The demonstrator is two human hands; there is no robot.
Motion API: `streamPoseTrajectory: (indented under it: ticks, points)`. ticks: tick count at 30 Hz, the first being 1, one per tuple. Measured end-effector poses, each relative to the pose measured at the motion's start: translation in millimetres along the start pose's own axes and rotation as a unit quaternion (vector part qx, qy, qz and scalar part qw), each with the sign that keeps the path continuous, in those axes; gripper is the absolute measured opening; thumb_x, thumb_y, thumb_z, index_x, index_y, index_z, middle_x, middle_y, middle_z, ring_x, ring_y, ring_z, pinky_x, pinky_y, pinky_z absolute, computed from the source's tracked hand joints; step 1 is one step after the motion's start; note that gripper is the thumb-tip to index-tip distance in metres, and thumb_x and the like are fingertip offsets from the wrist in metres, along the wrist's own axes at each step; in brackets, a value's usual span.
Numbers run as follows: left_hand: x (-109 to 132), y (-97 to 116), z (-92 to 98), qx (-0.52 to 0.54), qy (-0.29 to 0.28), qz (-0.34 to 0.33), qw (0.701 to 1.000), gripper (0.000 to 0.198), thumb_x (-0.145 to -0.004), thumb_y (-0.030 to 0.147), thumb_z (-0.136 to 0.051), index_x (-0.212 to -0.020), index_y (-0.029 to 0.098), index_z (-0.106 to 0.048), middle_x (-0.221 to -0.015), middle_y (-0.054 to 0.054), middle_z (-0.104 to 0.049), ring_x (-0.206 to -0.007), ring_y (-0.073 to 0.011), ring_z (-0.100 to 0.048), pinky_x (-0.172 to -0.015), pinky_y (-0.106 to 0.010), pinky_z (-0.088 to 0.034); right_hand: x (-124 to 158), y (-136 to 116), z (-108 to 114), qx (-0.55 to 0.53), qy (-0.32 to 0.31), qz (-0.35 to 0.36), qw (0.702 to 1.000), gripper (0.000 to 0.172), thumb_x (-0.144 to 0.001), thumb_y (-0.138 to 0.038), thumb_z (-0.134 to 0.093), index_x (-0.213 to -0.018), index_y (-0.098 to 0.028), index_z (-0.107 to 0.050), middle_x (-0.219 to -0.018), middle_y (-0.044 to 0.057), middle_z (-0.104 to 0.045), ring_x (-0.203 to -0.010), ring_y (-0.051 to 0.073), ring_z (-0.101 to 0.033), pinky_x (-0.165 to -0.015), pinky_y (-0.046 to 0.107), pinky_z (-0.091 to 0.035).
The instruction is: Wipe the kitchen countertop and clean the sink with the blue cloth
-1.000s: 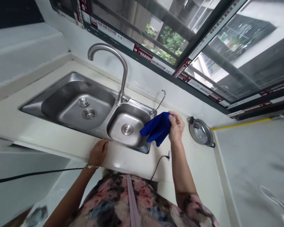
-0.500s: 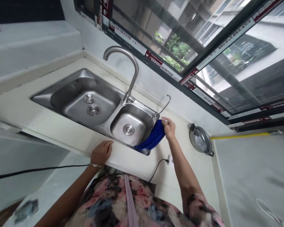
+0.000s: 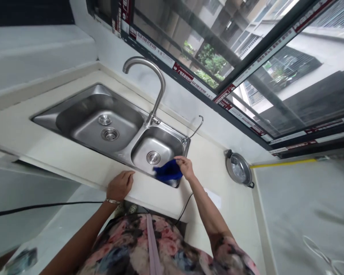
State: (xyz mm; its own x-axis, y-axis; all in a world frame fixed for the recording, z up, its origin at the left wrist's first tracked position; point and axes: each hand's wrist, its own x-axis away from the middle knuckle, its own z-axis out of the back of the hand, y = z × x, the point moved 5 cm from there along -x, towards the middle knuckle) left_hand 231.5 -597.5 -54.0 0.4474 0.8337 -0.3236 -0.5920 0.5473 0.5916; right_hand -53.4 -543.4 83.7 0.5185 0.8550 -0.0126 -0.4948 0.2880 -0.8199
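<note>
My right hand (image 3: 185, 167) pinches a blue cloth (image 3: 168, 171) by its right end. The cloth hangs bunched over the right front corner of the small sink basin (image 3: 160, 143) and part of its rim. My left hand (image 3: 120, 185) rests on the counter's front edge, just in front of the sink, with its fingers curled in and nothing visible in them. Left of the small basin lies the larger steel basin (image 3: 83, 128), with a drain strainer (image 3: 110, 134) at its bottom. A curved faucet (image 3: 159, 86) rises behind the divider between the basins.
A thin curved spout (image 3: 200, 124) stands at the sink's back right corner. Farther right, a lidded pot (image 3: 238, 168) sits by the wall. A white power strip (image 3: 213, 198) lies partly behind my right forearm. Window frames (image 3: 226, 95) run along the back.
My right hand has moved left and toward me, bringing the blue cloth from the sink's right edge to its front right corner. My left hand stays at the counter edge.
</note>
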Motion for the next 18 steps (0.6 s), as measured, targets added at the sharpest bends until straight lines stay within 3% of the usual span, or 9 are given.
streamPoseTrajectory:
  ticks: [2, 5, 8, 10, 12, 13, 16, 18]
  points:
    - [0.2, -0.6, 0.4, -0.002, 0.007, -0.005, 1.0, 0.032, -0.102, 0.031, -0.043, -0.111, 0.023, -0.072, -0.107, -0.006, -0.079, -0.092, -0.0224, -0.073, -0.083, -0.033, -0.055, -11.5, -3.1, 17.9, -0.053, 0.025, -0.015, 0.998, 0.036, -0.084, -0.055, -0.058, -0.091, -0.022, -0.071, -0.061, -0.001, -0.064, -0.053, 0.016, -0.054, -0.051, 0.029, -0.047]
    - [1.2, -3.4, -0.7, -0.014, 0.023, -0.009, 1.0, 0.03, -0.101, 0.031, -0.045, -0.111, 0.023, -0.072, -0.107, -0.006, -0.079, -0.09, -0.0229, -0.073, -0.081, -0.034, -0.054, -16.1, -27.7, 68.5, -0.105, 0.077, -0.015, 0.991, 0.045, -0.085, -0.053, -0.057, -0.112, -0.019, -0.069, -0.075, 0.002, -0.07, -0.061, 0.016, -0.058, -0.059, 0.03, -0.049]
    - [1.7, -5.3, -4.1, -0.021, 0.029, -0.024, 0.999, 0.029, -0.101, 0.03, -0.046, -0.111, 0.022, -0.072, -0.106, -0.006, -0.079, -0.09, -0.0233, -0.073, -0.08, -0.034, -0.054, -3.9, -59.4, 116.6, -0.104, 0.163, 0.043, 0.98, 0.048, -0.086, -0.053, -0.064, -0.122, -0.021, -0.067, -0.077, 0.0, -0.066, -0.064, 0.015, -0.056, -0.061, 0.029, -0.047]
    - [1.7, -5.6, -6.3, -0.02, 0.03, -0.036, 0.999, 0.03, -0.102, 0.03, -0.045, -0.112, 0.022, -0.072, -0.107, -0.006, -0.079, -0.091, -0.0234, -0.073, -0.08, -0.035, -0.053, 8.5, -70.0, 128.1, -0.059, 0.235, 0.095, 0.966, 0.046, -0.089, -0.053, -0.065, -0.125, -0.023, -0.067, -0.087, 0.003, -0.068, -0.075, 0.018, -0.061, -0.067, 0.031, -0.049]
    - [1.8, -6.1, -7.3, -0.019, 0.032, -0.035, 0.999, 0.031, -0.102, 0.03, -0.044, -0.112, 0.022, -0.072, -0.108, -0.007, -0.078, -0.091, -0.0236, -0.073, -0.079, -0.034, -0.053, 15.5, -63.2, 115.0, -0.001, 0.272, 0.1, 0.957, 0.041, -0.095, -0.052, -0.054, -0.121, -0.023, -0.068, -0.099, 0.007, -0.07, -0.091, 0.022, -0.063, -0.074, 0.034, -0.051]
    - [1.8, -6.4, -7.1, -0.021, 0.033, -0.03, 0.999, 0.031, -0.102, 0.03, -0.044, -0.112, 0.022, -0.072, -0.107, -0.007, -0.078, -0.09, -0.0237, -0.073, -0.078, -0.034, -0.053, 14.7, -53.9, 100.4, 0.02, 0.258, 0.083, 0.962, 0.04, -0.096, -0.052, -0.049, -0.115, -0.023, -0.069, -0.099, 0.008, -0.07, -0.092, 0.023, -0.063, -0.075, 0.035, -0.052]
    - [1.9, -5.9, -4.8, -0.019, 0.032, -0.014, 0.999, 0.03, -0.101, 0.03, -0.045, -0.111, 0.023, -0.073, -0.106, -0.006, -0.079, -0.088, -0.0234, -0.073, -0.076, -0.034, -0.053, 1.9, -20.8, 48.9, 0.037, 0.119, 0.028, 0.992, 0.029, -0.086, -0.049, -0.058, -0.087, -0.024, -0.072, -0.069, 0.0, -0.064, -0.067, 0.018, -0.057, -0.061, 0.03, -0.047]
    - [1.5, -3.6, -3.2, -0.005, 0.025, -0.019, 0.999, 0.03, -0.101, 0.03, -0.045, -0.109, 0.024, -0.073, -0.105, -0.005, -0.079, -0.09, -0.0227, -0.073, -0.079, -0.033, -0.053, -8.5, -9.0, 33.2, 0.031, 0.054, 0.018, 0.998, 0.024, -0.079, -0.046, -0.064, -0.078, -0.024, -0.071, -0.057, -0.004, -0.057, -0.057, 0.015, -0.049, -0.056, 0.028, -0.042]
